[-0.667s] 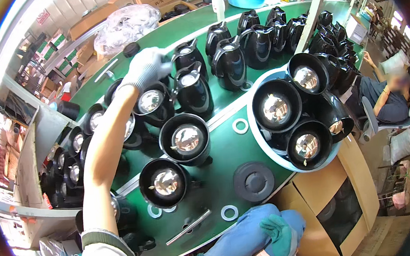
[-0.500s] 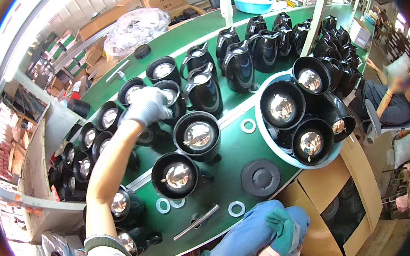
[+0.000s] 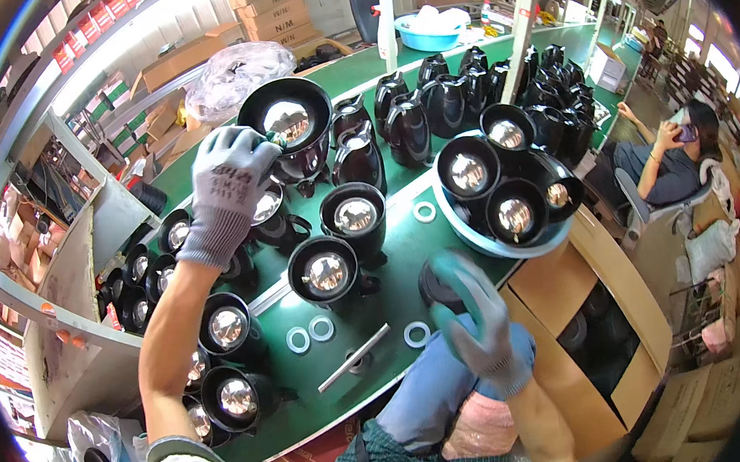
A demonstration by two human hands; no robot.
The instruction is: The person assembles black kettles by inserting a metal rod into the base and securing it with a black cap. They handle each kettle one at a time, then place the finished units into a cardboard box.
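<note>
My left hand (image 3: 229,177), in a grey-white glove, grips the rim of a black thermos jug (image 3: 307,162). The jug is raised over the bench with its wide open end toward me, and a shiny silver liner shows inside. My right hand (image 3: 474,319), in a grey and green glove, is over a black round disc (image 3: 435,285) by the bench's near edge. Its fingers are smeared by motion, so whether they grip the disc is unclear. Two more jugs, a nearer one (image 3: 323,270) and a farther one (image 3: 354,217), stand open end up between my hands.
A blue tub (image 3: 513,252) of jugs sits at the right, above an open cardboard box (image 3: 625,376). Pale rings (image 3: 416,334) and a metal rod (image 3: 355,357) lie on the green bench (image 3: 315,403). Several jugs stand farther back. A seated person (image 3: 663,161) is at the right.
My left hand has lifted a jug from the group on the bench. My right hand has come up from my lap to the black disc. The view has shifted slightly.
</note>
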